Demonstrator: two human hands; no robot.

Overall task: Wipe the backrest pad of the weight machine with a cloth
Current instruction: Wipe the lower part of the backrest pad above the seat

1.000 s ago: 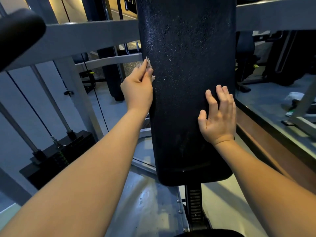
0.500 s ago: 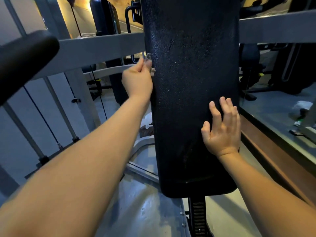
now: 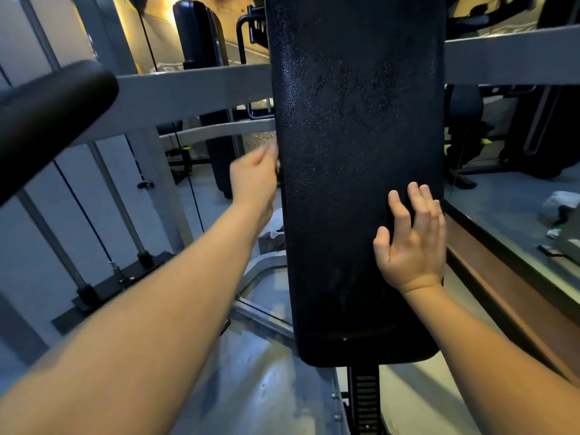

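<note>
The black backrest pad [image 3: 354, 152] stands upright in the middle of the view, its textured face towards me. My left hand [image 3: 254, 180] is at the pad's left edge about halfway up, blurred, with the fingers curled round the side. Only a pale smear of the cloth [image 3: 272, 149] shows at the fingertips; the rest is hidden in the hand. My right hand [image 3: 411, 243] lies flat on the lower right of the pad, fingers apart and pointing up, holding nothing.
A black padded roller [image 3: 53, 120] juts in at upper left. A grey frame crossbar [image 3: 188, 86] runs behind the pad. Cables and a weight stack [image 3: 119, 277] stand at left. The ribbed seat post [image 3: 364, 400] drops below the pad. A wooden ledge [image 3: 502, 293] runs along the right.
My left hand has slid a little down the pad's left edge and is now motion-blurred. My right hand has stayed flat on the same spot. The view has tilted slightly upward.
</note>
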